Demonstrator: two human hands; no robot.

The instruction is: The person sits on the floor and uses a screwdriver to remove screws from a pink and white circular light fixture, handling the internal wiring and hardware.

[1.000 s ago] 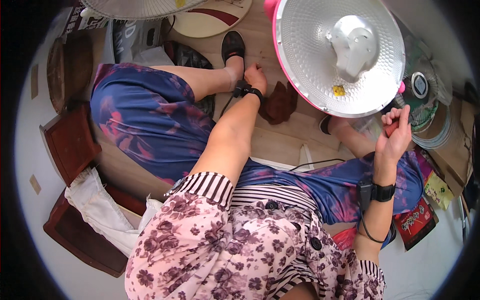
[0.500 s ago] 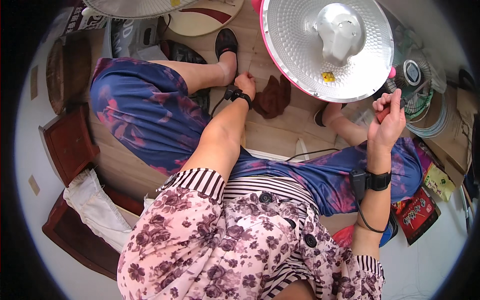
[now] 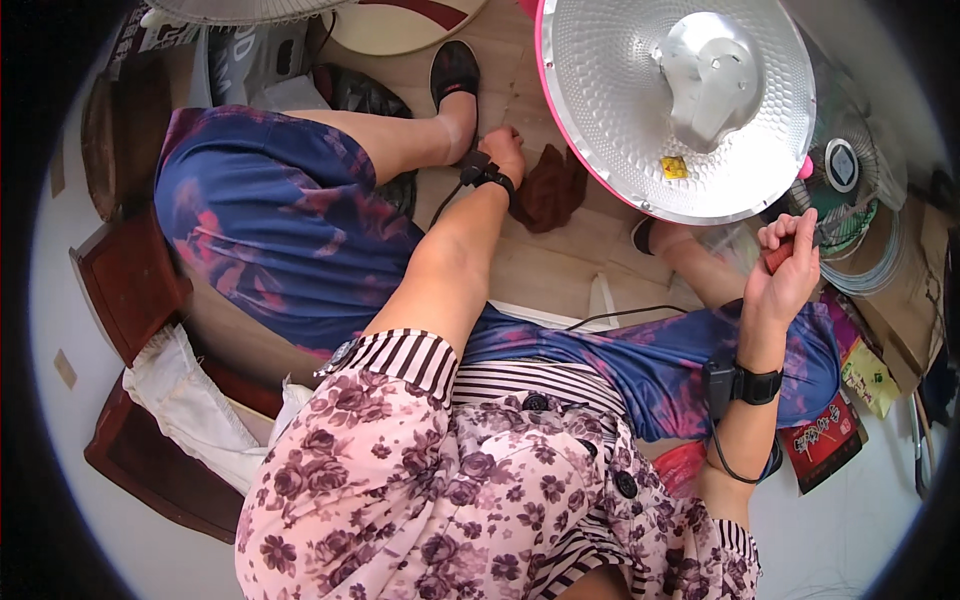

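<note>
A round heater with a dimpled silver reflector dish point(image 3: 625, 150) and a pink rim stands in front of me at the upper right. Its metal centre piece point(image 3: 712, 85) is exposed, and a small yellow sticker sits below that. My right hand point(image 3: 785, 285), palm up just below the dish's lower right edge, is closed around a reddish-brown handle point(image 3: 777, 257); the rest of that item is hidden or too small to name. My left hand point(image 3: 503, 150) is curled near my left ankle, left of the dish. Whatever it may hold is hidden. Beside it a brown cloth point(image 3: 550, 190) lies on the floor.
A small wire-caged fan point(image 3: 842, 165), coiled pale wire point(image 3: 880, 265) and cardboard point(image 3: 895, 310) crowd the right side. Red packaging point(image 3: 825, 440) lies below them. A dark red wooden chair point(image 3: 130, 285) with white cloth point(image 3: 190, 405) stands left. Another fan cage point(image 3: 240, 8) shows at the top.
The view has turned slightly, so the dish and my right hand appear lower and further right. Both hands keep nearly the same pose; no grip visibly changes.
</note>
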